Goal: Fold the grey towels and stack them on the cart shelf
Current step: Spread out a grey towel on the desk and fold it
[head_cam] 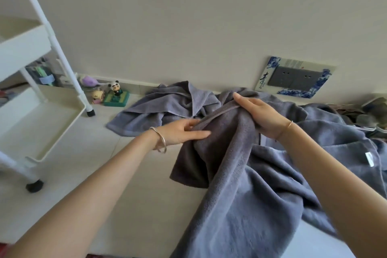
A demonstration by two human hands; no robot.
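A large grey towel (240,184) hangs bunched between my hands and drapes down toward me. My left hand (182,132) pinches its upper edge from the left, thumb on top. My right hand (259,115) grips the same bunched edge from the right, fingers hidden under the cloth. A second grey towel (150,109) lies crumpled on the white surface by the wall. More grey towel (339,132) spreads out to the right. The white cart's lower shelf (54,132) stands at the left and holds no towels.
The cart's upper tray (23,46) and white posts (62,58) rise at the left. Small panda and pig figurines (115,92) stand by the wall. A blue-patterned socket plate (295,77) is on the wall. Dark clutter (368,113) lies at the far right.
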